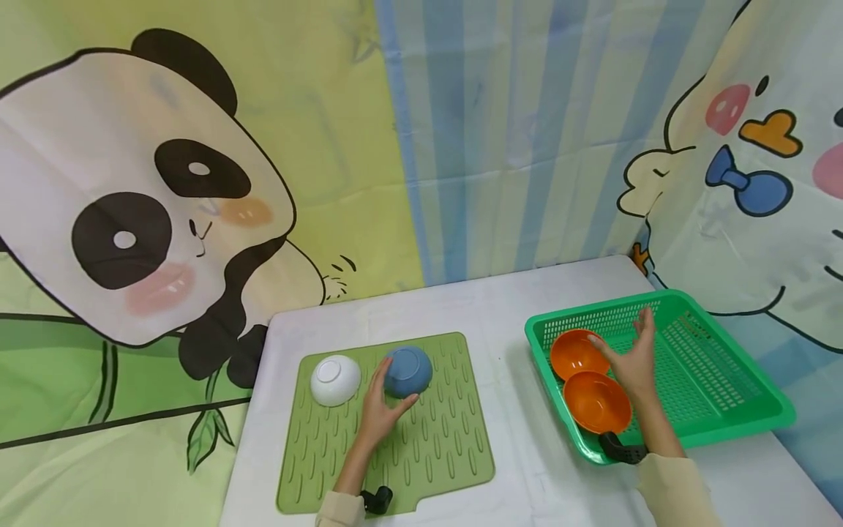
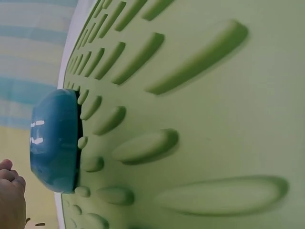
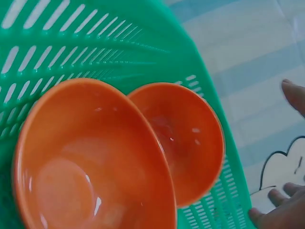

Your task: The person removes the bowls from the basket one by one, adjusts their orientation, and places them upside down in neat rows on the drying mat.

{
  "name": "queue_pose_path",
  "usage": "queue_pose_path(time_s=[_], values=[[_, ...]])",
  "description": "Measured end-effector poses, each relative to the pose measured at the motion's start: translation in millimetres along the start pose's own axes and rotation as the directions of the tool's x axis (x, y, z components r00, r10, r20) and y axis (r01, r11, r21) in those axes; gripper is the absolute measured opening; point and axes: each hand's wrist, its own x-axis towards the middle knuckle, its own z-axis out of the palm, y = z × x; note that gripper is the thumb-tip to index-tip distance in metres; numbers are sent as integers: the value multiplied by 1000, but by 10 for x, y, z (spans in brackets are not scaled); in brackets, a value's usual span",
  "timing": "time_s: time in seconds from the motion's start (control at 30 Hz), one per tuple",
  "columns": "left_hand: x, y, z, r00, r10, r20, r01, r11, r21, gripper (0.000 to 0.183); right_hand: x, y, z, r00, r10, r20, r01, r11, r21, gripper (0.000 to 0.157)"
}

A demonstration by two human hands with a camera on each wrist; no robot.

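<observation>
On the green ribbed mat, a blue bowl (image 1: 411, 371) lies upside down, also seen from the side in the left wrist view (image 2: 55, 140). My left hand (image 1: 380, 413) is at its near left edge, thumb and fingers spread; whether they touch it I cannot tell. Left of that hand, a white bowl (image 1: 334, 380) is upside down too. Over the green basket (image 1: 744, 359) my right hand (image 1: 634, 366) hovers with fingers apart, holding nothing. Two orange bowls, a nearer one (image 1: 597, 402) and a farther one (image 1: 571, 353), sit upright along the basket's left side.
The drying mat (image 1: 435, 454) lies on a white-covered table (image 1: 507, 417), left of the basket. Behind the table hangs a printed curtain (image 1: 342, 146) with a panda. Each wrist wears a black camera mount, such as the right one (image 1: 619, 448).
</observation>
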Motion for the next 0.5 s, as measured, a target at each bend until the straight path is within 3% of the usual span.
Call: queue_pose_path(time_s=[0.2, 0.3, 0.37, 0.5], values=[[-15, 0, 62, 1000, 16, -2, -16, 1000, 5, 87, -107, -110, -232, 994, 101, 37, -101, 995, 5, 100], [-10, 15, 83, 1000, 19, -1, -19, 1000, -5, 87, -159, -134, -326, 980, 144, 138, -137, 989, -57, 101], [-6, 30, 96, 1000, 20, 4, -20, 1000, -18, 87, -195, -130, -364, 955, 177, 237, -155, 982, -112, 104], [-3, 59, 130, 1000, 18, 24, -17, 999, -35, 87, -266, -91, -386, 878, 249, 409, -188, 965, -183, 110]])
